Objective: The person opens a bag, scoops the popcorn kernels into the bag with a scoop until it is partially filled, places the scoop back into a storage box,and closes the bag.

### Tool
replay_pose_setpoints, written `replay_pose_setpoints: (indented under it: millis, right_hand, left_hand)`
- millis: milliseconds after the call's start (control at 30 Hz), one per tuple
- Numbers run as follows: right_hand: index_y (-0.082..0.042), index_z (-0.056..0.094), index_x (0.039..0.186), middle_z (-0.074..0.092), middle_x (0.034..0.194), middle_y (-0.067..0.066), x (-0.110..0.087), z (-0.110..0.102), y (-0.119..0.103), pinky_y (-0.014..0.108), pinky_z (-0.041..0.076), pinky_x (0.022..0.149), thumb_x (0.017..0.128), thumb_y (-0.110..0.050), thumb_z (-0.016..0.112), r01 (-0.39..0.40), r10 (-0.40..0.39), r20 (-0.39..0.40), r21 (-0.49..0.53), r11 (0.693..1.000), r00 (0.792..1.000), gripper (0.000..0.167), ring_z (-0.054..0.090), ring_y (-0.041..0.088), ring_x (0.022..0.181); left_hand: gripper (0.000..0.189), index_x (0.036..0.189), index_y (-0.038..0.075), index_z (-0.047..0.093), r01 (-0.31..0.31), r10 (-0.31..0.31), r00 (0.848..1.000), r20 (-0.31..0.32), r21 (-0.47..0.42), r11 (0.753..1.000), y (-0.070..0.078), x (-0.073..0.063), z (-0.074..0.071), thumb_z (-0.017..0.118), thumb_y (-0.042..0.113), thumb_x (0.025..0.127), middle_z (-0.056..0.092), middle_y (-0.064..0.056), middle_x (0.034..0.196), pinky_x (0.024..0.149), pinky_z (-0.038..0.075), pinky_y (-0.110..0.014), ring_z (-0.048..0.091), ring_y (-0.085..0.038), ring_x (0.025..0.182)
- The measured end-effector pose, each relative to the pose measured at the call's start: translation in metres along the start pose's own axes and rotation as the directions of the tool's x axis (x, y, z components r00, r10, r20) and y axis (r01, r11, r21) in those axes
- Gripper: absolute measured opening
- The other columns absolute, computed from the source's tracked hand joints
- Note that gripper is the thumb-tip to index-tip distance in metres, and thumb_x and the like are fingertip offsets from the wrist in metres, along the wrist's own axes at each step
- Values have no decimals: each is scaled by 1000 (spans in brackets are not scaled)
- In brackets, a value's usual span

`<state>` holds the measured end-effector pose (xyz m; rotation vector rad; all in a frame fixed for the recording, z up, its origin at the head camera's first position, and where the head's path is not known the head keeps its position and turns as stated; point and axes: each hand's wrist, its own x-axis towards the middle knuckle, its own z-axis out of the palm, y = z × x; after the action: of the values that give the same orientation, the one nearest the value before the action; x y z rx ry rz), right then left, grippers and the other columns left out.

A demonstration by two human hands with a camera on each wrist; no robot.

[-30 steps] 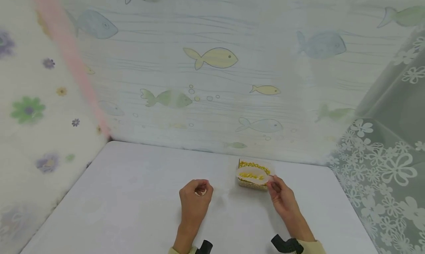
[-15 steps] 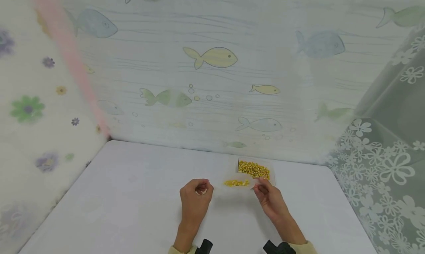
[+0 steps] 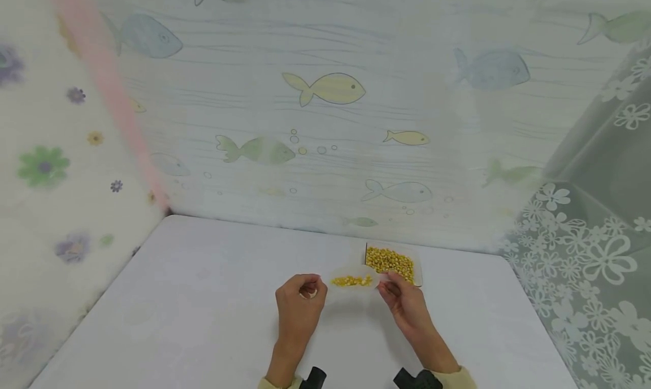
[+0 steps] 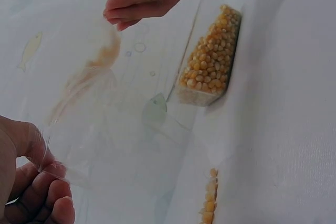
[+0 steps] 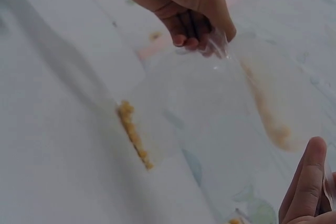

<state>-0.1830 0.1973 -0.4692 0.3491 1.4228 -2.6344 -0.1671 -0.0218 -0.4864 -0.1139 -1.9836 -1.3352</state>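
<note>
My right hand (image 3: 407, 310) pinches the handle of a translucent, oval-bowled spoon (image 3: 375, 275). Yellow corn kernels (image 3: 351, 280) lie in its bowl, which is held above the table beside my left hand (image 3: 299, 307). With curled fingers and thumb, my left hand grips the top of a clear plastic bag (image 5: 216, 69). A thin row of corn kernels (image 5: 135, 137) shows low in the bag in the right wrist view. The bag itself is hardly visible in the head view. In the left wrist view, the spoon's tip is near the bag's gathered top; whether they touch I cannot tell.
A clear plastic box (image 4: 198, 97) of corn kernels stands at the back right of the white table (image 3: 213, 298), just behind my right hand. A fish-patterned curtain (image 3: 325, 168) hangs along the back edge, with flowered sheets at both sides.
My right hand has carried the loaded spoon leftward from over the corn box to beside my left hand. The left hand has stayed in place.
</note>
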Motion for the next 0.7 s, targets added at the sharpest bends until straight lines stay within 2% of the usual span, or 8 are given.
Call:
replay_pose_setpoints:
  millis: [367, 700]
  right_hand:
    - [-8, 76, 91, 74, 80, 1, -2, 4, -1, 21, 59, 80, 105, -15, 56, 35, -43, -87, -83, 996, 995, 25, 72, 8, 78]
    - [-3, 76, 93, 74, 76, 2, -7, 9, -3, 24, 60, 76, 103, -11, 60, 102, -125, -112, -191, 976, 986, 21, 74, 11, 74]
  left_hand:
    - [13, 79, 0, 74, 22, -22, 1000, 6, -3, 1000, 1, 0, 0, 74, -12, 74, 68, -3, 68, 53, 53, -28, 61, -14, 58]
    - [13, 79, 0, 74, 23, -23, 1000, 4, -1, 1000, 2, 0, 0, 74, -12, 74, 68, -2, 67, 53, 52, -26, 60, -12, 59]
